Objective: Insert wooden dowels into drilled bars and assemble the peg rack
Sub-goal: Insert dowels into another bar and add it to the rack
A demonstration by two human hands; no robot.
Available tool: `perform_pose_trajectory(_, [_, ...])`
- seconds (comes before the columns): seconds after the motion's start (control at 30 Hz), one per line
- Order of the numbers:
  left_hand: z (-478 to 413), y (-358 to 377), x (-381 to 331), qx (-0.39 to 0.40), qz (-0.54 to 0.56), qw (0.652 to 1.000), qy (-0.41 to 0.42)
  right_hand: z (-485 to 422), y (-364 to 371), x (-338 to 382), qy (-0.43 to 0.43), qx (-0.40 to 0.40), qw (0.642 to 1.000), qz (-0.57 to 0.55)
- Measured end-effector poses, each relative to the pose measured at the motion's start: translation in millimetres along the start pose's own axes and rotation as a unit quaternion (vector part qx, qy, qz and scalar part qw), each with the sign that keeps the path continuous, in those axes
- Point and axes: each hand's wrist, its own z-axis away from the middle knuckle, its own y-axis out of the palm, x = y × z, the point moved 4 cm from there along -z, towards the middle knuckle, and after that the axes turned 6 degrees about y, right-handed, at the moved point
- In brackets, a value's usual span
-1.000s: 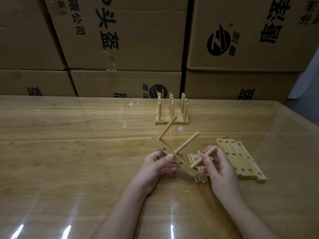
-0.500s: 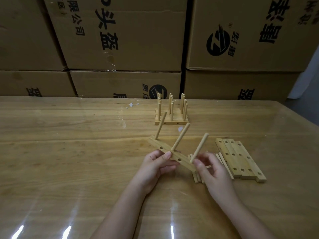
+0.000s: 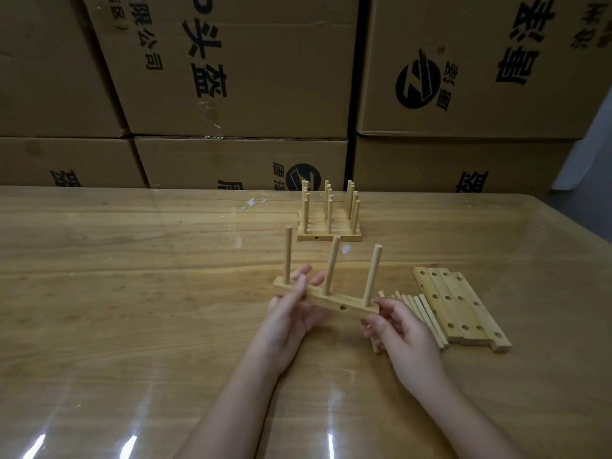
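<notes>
Holding drilled bar (image 3: 331,301) level, clear of counter (image 3: 132,293), w/ 3 dowels (image 3: 332,265) upright, prob. to check seating. Grip of left hand (image 3: 291,313) clamped on left part, right hand (image 3: 400,329) pinching right end. Loose dowels (image 3: 420,309), spare bars (image 3: 460,306) beside right hand for reach.
</notes>
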Motion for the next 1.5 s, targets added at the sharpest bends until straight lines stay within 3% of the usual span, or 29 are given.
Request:
perform_pose_trajectory(0.27, [-0.6,-8.1,-7.7,-0.026,0.242,0.970,0.007,8.1,16.1,0.6,-0.013,0.039,0.998,0.056])
perform_pose_trajectory(0.5, [-1.4,-13.6,-9.5,-0.087,0.262,0.961,0.012,11.7,23.7,-2.8,-0.022,0.065,0.995,0.074])
perform_pose_trajectory(0.9, [-3.9,-15.7,-8.8,-0.114,0.273,0.955,0.005,9.8,23.3,-8.2,-0.048,0.048,0.994,0.080])
perform_pose_trajectory(1.0, [-5.6,-15.9,-4.0,-0.125,0.224,0.966,0.002,7.5,19.1,-6.0,-0.049,0.025,0.997,0.045])
perform_pose_trajectory(1.1, [-7.8,-18.6,0.5,-0.140,0.019,0.989,0.048,2.6,7.9,-7.1,-0.023,-0.020,0.999,-0.022])
perform_pose_trajectory(1.23, [-4.3,-11.8,5.8,-0.075,-0.165,0.981,0.073,-4.7,-6.1,-12.5,0.007,-0.079,0.992,-0.095])
perform_pose_trajectory(1.33, [-3.9,-8.3,6.4,-0.063,-0.189,0.976,0.087,-7.3,-5.1,-15.8,0.010,-0.076,0.992,-0.105])
perform_pose_trajectory(1.5, [-5.1,-11.3,3.2,-0.091,-0.123,0.984,0.087,-6.6,1.3,-16.4,-0.001,-0.054,0.996,-0.076])
